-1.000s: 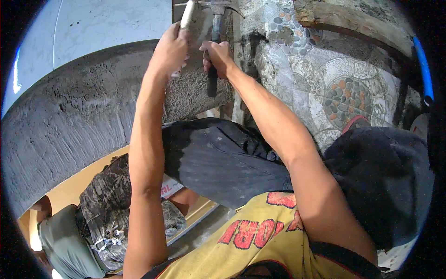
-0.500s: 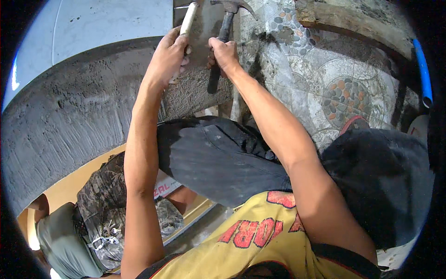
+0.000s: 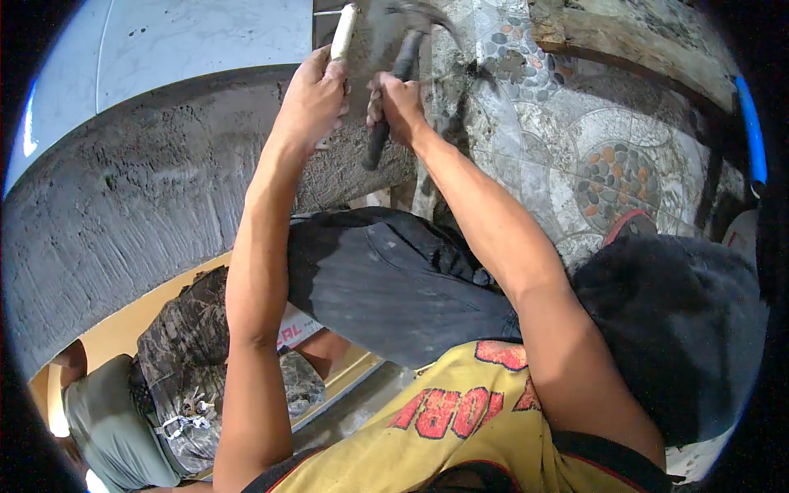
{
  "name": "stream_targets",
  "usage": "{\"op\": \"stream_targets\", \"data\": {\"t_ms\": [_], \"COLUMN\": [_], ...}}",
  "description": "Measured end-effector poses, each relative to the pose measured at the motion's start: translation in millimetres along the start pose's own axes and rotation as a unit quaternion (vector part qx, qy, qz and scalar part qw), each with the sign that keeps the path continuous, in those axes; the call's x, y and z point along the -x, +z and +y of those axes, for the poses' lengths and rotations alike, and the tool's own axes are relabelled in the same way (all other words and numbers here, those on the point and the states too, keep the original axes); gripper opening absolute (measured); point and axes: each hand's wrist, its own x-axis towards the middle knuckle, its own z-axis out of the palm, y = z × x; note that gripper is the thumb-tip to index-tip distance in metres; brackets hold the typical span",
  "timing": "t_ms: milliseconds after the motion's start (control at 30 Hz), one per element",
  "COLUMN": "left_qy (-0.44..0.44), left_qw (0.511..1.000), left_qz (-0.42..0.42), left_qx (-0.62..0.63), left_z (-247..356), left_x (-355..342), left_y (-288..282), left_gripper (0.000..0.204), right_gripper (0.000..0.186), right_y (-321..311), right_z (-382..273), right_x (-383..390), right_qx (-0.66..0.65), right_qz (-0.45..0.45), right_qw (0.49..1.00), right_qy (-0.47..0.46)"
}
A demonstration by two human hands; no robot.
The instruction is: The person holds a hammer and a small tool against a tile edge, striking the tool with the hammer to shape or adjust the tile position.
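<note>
Left hand [image 3: 311,97] clamped on a pale chisel [image 3: 343,31], right hand [image 3: 396,105] around a black-handled hammer [image 3: 394,82].

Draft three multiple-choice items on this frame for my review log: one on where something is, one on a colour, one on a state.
1. Where is the pale rod held by the left hand?
A. Against the rough grey cement surface, near the top of the view
B. Flat on the pebble-patterned tiles
C. Across the person's lap

2. What colour is the person's shirt?
A. Blue with white print
B. Yellow with red print
C. Plain green

3. How does the right hand hold the dark-handled hammer?
A. Open beside it
B. Closed around the handle, head raised
C. Pinching the head only

Key: 1 A, the rod stands by the cement at the hand's top; 2 B, yellow cloth with red print at the lower edge; 3 B, the fingers wrap the handle and the blurred head is above.
</note>
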Motion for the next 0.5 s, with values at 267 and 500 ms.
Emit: {"op": "stream_targets", "data": {"t_ms": [267, 500], "left_qy": [0.023, 0.014], "left_qw": [0.999, 0.999], "left_qz": [0.024, 0.021], "left_qx": [-0.025, -0.024], "left_z": [0.9, -0.1], "left_x": [-2.6, 2.2], "left_y": [5.6, 7.1], "left_gripper": [0.043, 0.044], "right_gripper": [0.024, 0.022], "right_y": [-1.2, -1.0], "right_z": [3.9, -7.9], "right_x": [4.7, 0.4], "right_qx": [-0.072, 0.034], "right_qz": [-0.028, -0.028], "right_qw": [0.996, 0.997], "right_qy": [-0.040, -0.071]}}
